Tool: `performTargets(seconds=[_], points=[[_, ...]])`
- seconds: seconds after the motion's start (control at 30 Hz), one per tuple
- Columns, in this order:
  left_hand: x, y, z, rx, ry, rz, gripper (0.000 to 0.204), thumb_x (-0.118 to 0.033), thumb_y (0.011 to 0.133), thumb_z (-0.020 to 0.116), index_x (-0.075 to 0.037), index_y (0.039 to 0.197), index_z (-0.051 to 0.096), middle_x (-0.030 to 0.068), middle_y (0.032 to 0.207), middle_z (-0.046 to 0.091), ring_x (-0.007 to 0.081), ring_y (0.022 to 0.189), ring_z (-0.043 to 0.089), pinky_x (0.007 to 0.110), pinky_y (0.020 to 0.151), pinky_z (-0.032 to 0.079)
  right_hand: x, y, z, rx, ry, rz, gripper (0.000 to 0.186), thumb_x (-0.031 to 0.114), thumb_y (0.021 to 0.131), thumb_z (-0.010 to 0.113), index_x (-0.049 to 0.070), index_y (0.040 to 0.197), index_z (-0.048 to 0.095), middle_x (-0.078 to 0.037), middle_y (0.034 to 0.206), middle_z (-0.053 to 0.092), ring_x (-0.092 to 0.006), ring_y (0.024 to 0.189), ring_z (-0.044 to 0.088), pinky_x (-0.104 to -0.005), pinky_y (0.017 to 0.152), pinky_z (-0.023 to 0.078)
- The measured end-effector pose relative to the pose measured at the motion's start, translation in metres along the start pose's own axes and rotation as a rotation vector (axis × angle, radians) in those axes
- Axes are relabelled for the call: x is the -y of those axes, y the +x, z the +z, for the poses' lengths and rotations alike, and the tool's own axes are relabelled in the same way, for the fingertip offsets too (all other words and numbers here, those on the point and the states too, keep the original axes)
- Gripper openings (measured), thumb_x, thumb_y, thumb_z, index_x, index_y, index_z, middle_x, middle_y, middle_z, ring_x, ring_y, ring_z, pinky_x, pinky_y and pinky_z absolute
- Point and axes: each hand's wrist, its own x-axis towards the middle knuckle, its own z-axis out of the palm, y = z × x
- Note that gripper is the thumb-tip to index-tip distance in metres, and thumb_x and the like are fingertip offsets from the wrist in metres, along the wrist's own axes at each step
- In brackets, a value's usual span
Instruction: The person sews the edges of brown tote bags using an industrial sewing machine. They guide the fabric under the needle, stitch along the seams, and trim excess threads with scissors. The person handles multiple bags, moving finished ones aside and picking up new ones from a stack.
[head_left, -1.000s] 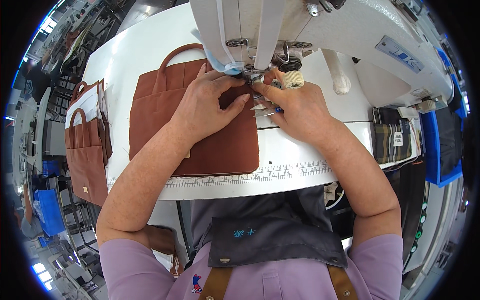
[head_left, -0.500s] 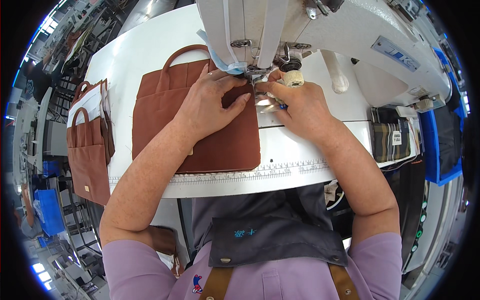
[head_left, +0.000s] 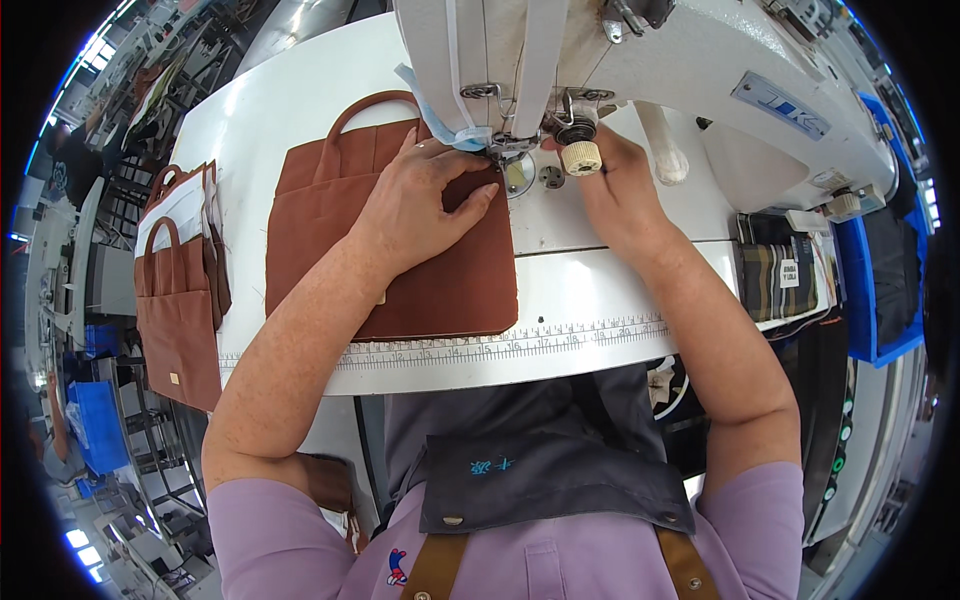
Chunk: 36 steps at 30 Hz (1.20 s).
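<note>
A flat brown bag panel with a looped handle lies on the white sewing table. My left hand rests on its upper right part, fingers outstretched and thumb apart, the fingertips close to the presser foot of the sewing machine. The panel's right edge runs just beside the round needle plate. On the right of the machine's needle area is my right hand, reaching up behind a cream ribbed knob. Its fingers are mostly hidden there, and I cannot see whether they hold anything.
More brown bag pieces with handles hang over the table's left edge. A printed ruler strip follows the front edge. To the right lie a plaid fabric piece and a blue bin. A pale blue strip hangs by the machine head.
My right hand has moved up and right, away from the needle, behind the knob. The shiny metal tool seen in it earlier no longer shows. My left hand stays on the panel.
</note>
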Motion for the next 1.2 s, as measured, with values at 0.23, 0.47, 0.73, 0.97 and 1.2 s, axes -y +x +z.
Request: performTargets(seconds=[0.23,0.47,0.73,0.97,1.2], points=[[-0.002,0.0,-0.002,0.02,-0.009,-0.03,0.032,-0.022,0.089,0.077,0.003,0.109,0.076,0.0206,0.107,0.075,0.0356,0.103,0.071,0.041,0.092,0.056,0.004,0.008,-0.003,0.044,0.254,0.207,0.053,0.049,0.112,0.042,0.001,0.1,0.062,-0.004,0.084,0.063,-0.016,0.084,0.059,-0.0319,0.089,0.048],[-0.005,-0.002,-0.004,0.038,0.0,-0.019,0.031,-0.02,0.088,0.078,0.002,0.111,0.076,0.0206,0.114,0.074,0.0357,0.108,0.07,0.041,0.095,0.056,0.004,0.009,-0.005,0.056,0.343,0.219,0.051,0.049,0.111,0.046,0.003,0.097,0.063,-0.003,0.08,0.063,-0.0146,0.084,0.059,-0.0316,0.089,0.047],[-0.014,-0.008,-0.005,0.035,-0.008,-0.013,0.03,-0.017,0.086,0.08,0.0,0.111,0.076,0.0225,0.124,0.071,0.0385,0.119,0.066,0.042,0.101,0.053,0.006,0.009,-0.004,0.025,0.361,0.197,0.046,0.046,0.11,0.051,0.004,0.097,0.065,-0.001,0.075,0.061,-0.0121,0.079,0.057,-0.0296,0.083,0.047],[-0.01,-0.006,-0.004,0.025,-0.015,-0.02,0.03,-0.017,0.086,0.079,0.001,0.11,0.076,0.0216,0.118,0.073,0.0363,0.113,0.068,0.041,0.099,0.054,0.002,0.002,-0.01,0.105,0.329,0.165,0.042,0.042,0.109,0.055,0.002,0.104,0.067,-0.002,0.077,0.062,-0.0111,0.074,0.057,-0.0283,0.071,0.048],[-0.005,-0.001,-0.003,0.037,0.008,-0.048,0.029,-0.018,0.088,0.077,0.001,0.11,0.076,0.0202,0.109,0.075,0.034,0.105,0.071,0.041,0.093,0.056,0.012,-0.002,-0.019,0.264,0.135,0.215,0.034,0.03,0.105,0.063,-0.002,0.116,0.067,-0.011,0.087,0.069,-0.0191,0.08,0.066,-0.0331,0.076,0.052]])
